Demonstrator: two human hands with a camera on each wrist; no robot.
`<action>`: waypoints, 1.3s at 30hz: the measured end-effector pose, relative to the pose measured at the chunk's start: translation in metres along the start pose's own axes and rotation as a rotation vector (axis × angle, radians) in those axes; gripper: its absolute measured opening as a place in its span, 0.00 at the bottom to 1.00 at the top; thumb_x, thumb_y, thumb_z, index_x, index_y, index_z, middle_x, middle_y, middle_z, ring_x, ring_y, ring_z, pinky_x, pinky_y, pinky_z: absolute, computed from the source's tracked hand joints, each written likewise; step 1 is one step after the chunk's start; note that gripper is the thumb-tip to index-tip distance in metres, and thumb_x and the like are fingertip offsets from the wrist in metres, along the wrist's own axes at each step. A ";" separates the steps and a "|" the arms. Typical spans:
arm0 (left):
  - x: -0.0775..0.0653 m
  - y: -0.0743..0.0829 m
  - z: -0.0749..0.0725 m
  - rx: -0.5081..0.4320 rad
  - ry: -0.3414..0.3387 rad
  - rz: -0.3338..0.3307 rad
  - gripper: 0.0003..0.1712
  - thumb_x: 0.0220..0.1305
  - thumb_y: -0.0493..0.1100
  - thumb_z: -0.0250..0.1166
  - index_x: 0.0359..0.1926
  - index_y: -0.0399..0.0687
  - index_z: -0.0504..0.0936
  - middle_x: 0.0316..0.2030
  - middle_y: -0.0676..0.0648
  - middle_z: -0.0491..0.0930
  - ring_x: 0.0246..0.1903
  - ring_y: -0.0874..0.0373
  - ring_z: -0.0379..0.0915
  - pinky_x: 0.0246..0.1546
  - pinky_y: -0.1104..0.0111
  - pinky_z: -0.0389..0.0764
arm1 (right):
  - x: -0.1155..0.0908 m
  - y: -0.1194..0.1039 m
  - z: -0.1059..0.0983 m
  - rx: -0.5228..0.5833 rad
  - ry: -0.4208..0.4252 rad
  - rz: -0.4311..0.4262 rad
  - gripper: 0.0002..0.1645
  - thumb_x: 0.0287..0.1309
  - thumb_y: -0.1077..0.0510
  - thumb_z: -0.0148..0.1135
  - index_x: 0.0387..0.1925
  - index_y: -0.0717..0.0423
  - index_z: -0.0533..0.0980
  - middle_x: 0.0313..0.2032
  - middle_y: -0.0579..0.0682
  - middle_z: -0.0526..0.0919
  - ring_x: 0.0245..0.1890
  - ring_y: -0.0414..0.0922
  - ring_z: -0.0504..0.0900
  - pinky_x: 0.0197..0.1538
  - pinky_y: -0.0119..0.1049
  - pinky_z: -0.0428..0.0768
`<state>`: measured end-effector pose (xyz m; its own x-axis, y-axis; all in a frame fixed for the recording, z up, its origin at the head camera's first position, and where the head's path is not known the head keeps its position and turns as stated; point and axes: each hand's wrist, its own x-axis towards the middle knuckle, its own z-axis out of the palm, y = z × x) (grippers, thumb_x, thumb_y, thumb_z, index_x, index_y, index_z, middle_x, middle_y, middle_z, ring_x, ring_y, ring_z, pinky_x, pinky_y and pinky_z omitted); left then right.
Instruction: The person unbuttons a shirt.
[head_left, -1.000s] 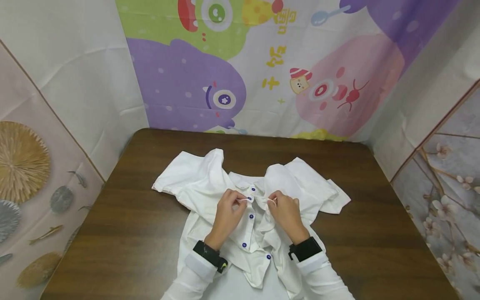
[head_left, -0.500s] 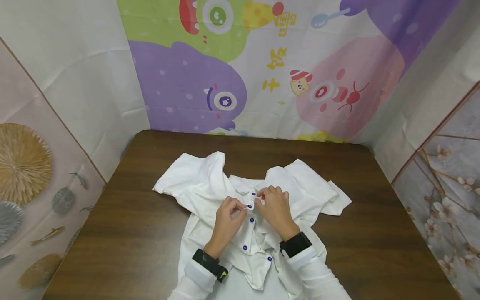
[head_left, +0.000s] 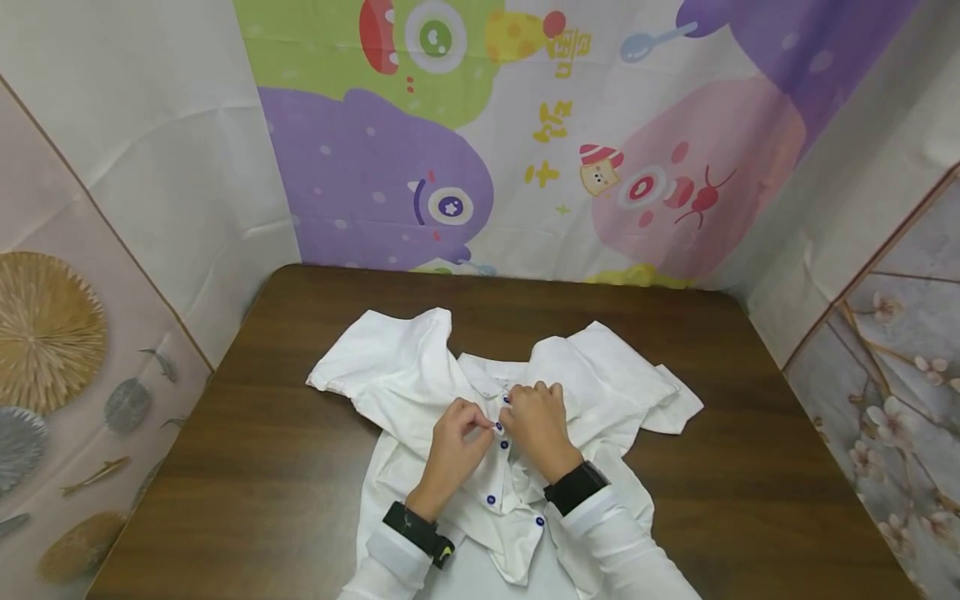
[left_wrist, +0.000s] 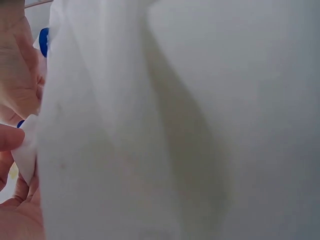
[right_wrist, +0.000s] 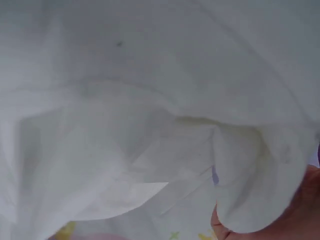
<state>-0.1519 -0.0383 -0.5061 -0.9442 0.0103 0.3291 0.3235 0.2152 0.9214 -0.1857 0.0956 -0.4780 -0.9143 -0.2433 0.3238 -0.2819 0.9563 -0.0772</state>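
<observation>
A white short-sleeved shirt [head_left: 397,400] with blue buttons lies front up on the table, its front partly unfastened. My left hand [head_left: 455,442] pinches the edge of the button band beside a blue button [head_left: 499,427]. In the left wrist view, fingers [left_wrist: 10,137] pinch a flap of white cloth near a blue button [left_wrist: 44,42]. My right hand [head_left: 538,425] is bent over the opposite front edge, gripping cloth close to the top button; its fingertips are partly hidden. White cloth fills most of the right wrist view, with part of a hand [right_wrist: 295,210] at its lower right.
The brown wooden table [head_left: 247,467] extends around the shirt. A cartoon-printed cloth [head_left: 390,175] hangs behind it, with patterned panels on the left and right. Both wrists wear black bands [head_left: 576,489] over white sleeves.
My right hand has moved left, from the pulled-out right front edge to the button band by my left hand. The left hand keeps its pinch and sits slightly lower in view.
</observation>
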 end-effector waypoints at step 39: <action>0.015 0.024 -0.012 0.340 -0.054 0.112 0.12 0.47 0.27 0.57 0.28 0.47 0.81 0.29 0.48 0.75 0.30 0.57 0.64 0.33 0.70 0.68 | 0.008 0.024 -0.029 0.309 0.165 0.008 0.05 0.54 0.62 0.58 0.28 0.59 0.78 0.27 0.52 0.82 0.32 0.50 0.77 0.40 0.45 0.64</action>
<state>-0.1575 -0.0450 -0.4767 -0.9090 0.1019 0.4042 0.3946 0.5226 0.7558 -0.1910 0.1212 -0.4498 -0.8646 -0.1822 0.4682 -0.3725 0.8578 -0.3541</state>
